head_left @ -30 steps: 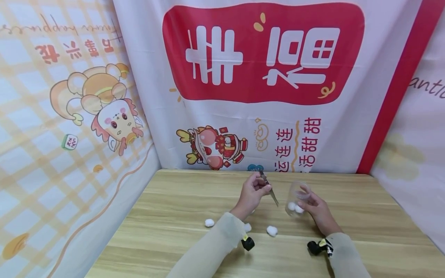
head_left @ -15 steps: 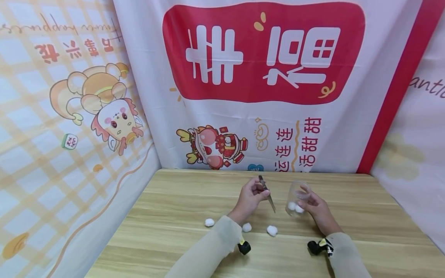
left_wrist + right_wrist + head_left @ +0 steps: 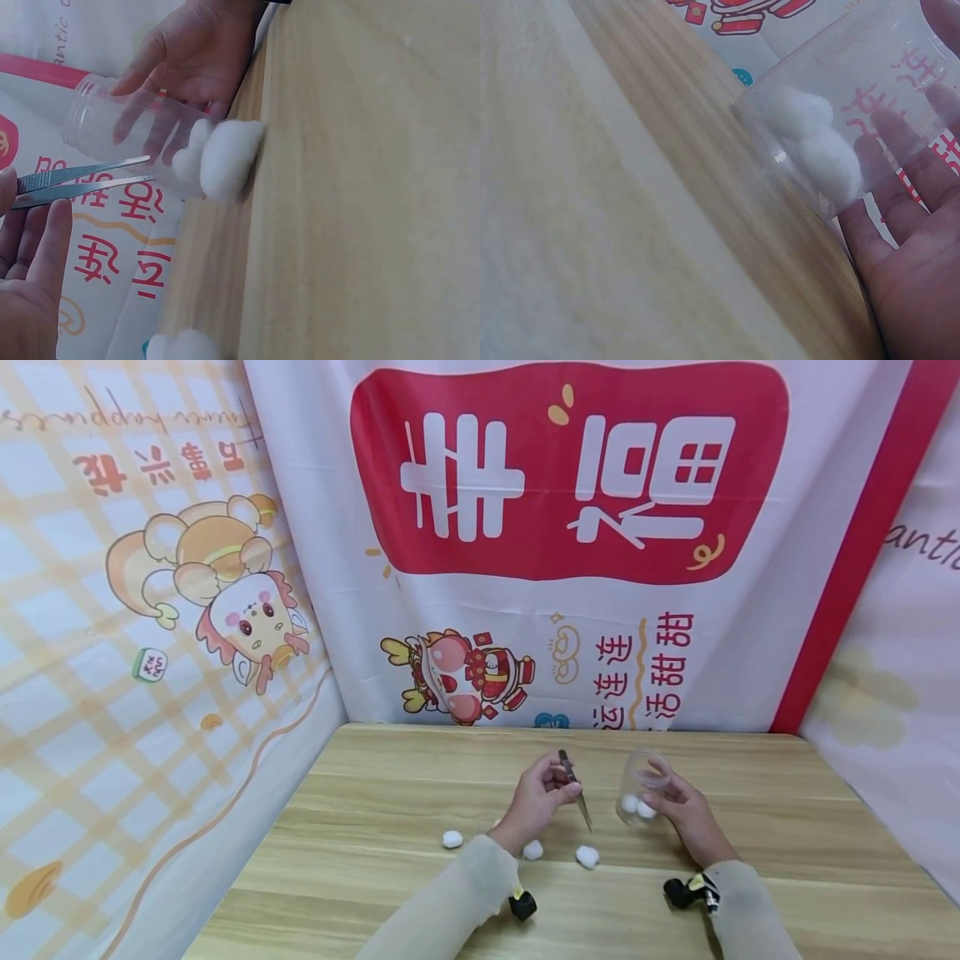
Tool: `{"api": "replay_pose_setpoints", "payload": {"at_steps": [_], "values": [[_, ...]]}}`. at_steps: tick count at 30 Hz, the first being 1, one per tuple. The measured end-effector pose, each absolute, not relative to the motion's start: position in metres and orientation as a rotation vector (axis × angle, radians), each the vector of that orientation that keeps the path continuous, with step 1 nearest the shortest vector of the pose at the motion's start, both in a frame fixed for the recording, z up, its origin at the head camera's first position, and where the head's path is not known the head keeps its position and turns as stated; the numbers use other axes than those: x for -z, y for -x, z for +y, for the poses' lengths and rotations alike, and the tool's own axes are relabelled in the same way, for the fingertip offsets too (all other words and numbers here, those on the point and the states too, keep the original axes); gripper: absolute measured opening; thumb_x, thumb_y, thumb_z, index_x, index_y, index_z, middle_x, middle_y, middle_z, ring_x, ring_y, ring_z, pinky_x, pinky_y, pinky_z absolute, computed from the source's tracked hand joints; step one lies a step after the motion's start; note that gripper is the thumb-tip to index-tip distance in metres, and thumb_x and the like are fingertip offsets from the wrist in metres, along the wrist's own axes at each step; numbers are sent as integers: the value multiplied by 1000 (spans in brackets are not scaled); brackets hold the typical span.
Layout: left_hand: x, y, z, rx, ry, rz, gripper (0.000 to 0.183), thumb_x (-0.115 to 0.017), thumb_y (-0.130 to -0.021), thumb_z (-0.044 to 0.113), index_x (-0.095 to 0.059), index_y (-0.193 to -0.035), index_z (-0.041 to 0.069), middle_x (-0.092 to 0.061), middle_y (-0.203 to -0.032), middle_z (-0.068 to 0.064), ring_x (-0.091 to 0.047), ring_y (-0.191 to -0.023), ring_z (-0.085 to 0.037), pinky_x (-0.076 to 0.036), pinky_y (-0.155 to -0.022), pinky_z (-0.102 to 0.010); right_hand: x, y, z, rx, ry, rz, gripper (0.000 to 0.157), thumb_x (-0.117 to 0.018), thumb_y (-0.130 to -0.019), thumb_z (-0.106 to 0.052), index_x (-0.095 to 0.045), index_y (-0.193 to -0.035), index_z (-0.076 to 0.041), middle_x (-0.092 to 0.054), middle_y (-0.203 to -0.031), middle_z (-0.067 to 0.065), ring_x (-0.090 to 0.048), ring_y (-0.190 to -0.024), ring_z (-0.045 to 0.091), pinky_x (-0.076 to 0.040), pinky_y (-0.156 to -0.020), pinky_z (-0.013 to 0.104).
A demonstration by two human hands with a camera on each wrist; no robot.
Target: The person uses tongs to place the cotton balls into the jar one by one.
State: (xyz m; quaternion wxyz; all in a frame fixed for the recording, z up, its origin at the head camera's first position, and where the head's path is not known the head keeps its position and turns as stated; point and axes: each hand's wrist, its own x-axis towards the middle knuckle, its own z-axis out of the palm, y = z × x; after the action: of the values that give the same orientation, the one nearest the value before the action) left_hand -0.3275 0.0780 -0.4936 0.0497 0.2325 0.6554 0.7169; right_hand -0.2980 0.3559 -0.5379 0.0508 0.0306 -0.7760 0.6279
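My left hand [image 3: 536,797] pinches metal tweezers [image 3: 577,789] between thumb and fingers, tips pointing down. In the left wrist view the two tips of the tweezers [image 3: 97,177] are spread with nothing between them. Just in front of them on the table lies a cotton ball [image 3: 587,857]. My right hand [image 3: 686,814] holds a clear plastic jar [image 3: 633,777] by its side, its mouth uncovered. Two cotton balls [image 3: 810,139] sit at the bottom of the jar, as the right wrist view shows.
More cotton balls lie on the wooden table [image 3: 360,877]: one near my left wrist [image 3: 532,850] and one further left [image 3: 452,839]. Another is partly hidden behind my left forearm. A printed cloth [image 3: 570,652] hangs along the table's back edge.
My left hand has moved slightly left and down with the tweezers, bringing their tips nearer the cotton ball in front. The right hand and jar have stayed in place.
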Motion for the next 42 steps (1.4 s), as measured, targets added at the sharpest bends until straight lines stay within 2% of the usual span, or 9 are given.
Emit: {"api": "replay_pose_setpoints", "payload": {"at_steps": [3, 15, 25, 42], "values": [[496, 327, 77, -2171, -692, 1999, 27, -72, -87, 4, -63, -111, 14, -66, -96, -7, -65, -86, -21, -59, -77, -35, 538, 298, 356, -1909, -90, -2366, 75, -69, -91, -35, -31, -153, -16, -47, -145, 12, -47, -125, 13, -39, -92, 12], [501, 324, 75, -2136, -683, 2007, 26, -72, -87, 4, -63, -109, 14, -66, -95, -7, -65, -85, -20, -59, -77, -34, 537, 298, 357, -1915, -112, -2357, 72, -68, -93, -32, -31, -153, -17, -48, -144, 11, -49, -121, 7, -40, -92, 13], [504, 319, 72, -2066, -636, 2039, 25, -72, -88, 8, -64, -107, 22, -66, -96, -6, -65, -87, -22, -59, -76, -34, 537, 297, 355, -1938, -110, -2351, 70, -68, -93, -31, -31, -153, -21, -46, -145, 11, -48, -121, 6, -40, -92, 13], [509, 321, 78, -1967, -684, 2096, 23, -71, -87, 5, -65, -104, 18, -67, -94, -4, -64, -85, -17, -58, -74, -30, 535, 297, 354, -1933, -102, -2357, 71, -67, -93, -32, -31, -153, -21, -47, -145, 9, -46, -124, 9, -38, -93, 12]]}}
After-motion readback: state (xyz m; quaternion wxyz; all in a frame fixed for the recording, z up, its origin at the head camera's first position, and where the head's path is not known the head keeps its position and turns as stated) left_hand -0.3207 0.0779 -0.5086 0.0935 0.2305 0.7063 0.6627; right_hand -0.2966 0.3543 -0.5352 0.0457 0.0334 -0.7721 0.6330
